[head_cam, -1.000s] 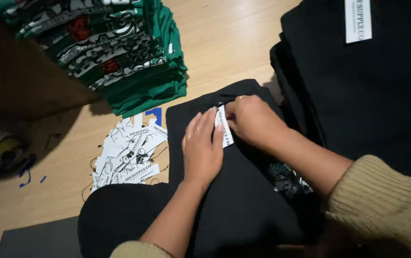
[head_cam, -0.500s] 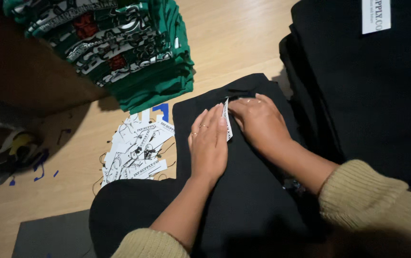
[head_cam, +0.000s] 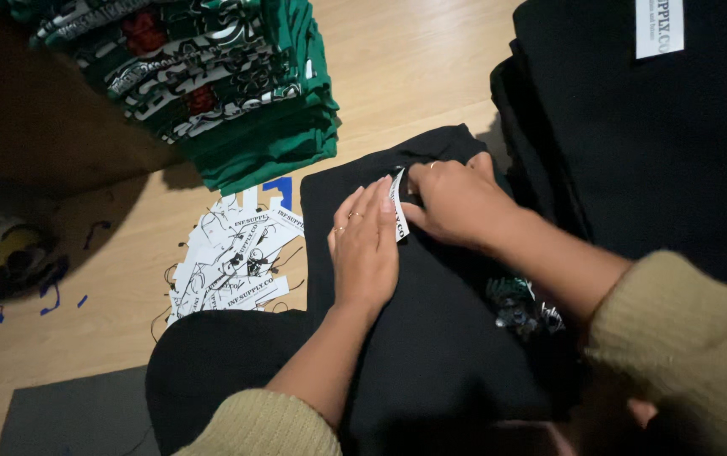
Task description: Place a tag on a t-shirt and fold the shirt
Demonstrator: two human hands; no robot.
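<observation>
A folded black shirt [head_cam: 431, 338] on the counter [head_cam: 414, 67] is pressed flat by the open left hand [head_cam: 365, 245], while a white tag [head_cam: 398, 216] just beside it is pinched by the closed right hand [head_cam: 456, 201], with loose tags [head_cam: 232, 262] left of both.

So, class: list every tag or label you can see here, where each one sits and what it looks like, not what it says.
Hang tag: between the left hand and right hand, on the black garment; small white strip, dark print.
Pile of tags: wooden floor, left of garment; white, dark print.
Label: top right, black stack; white rectangle.
</observation>
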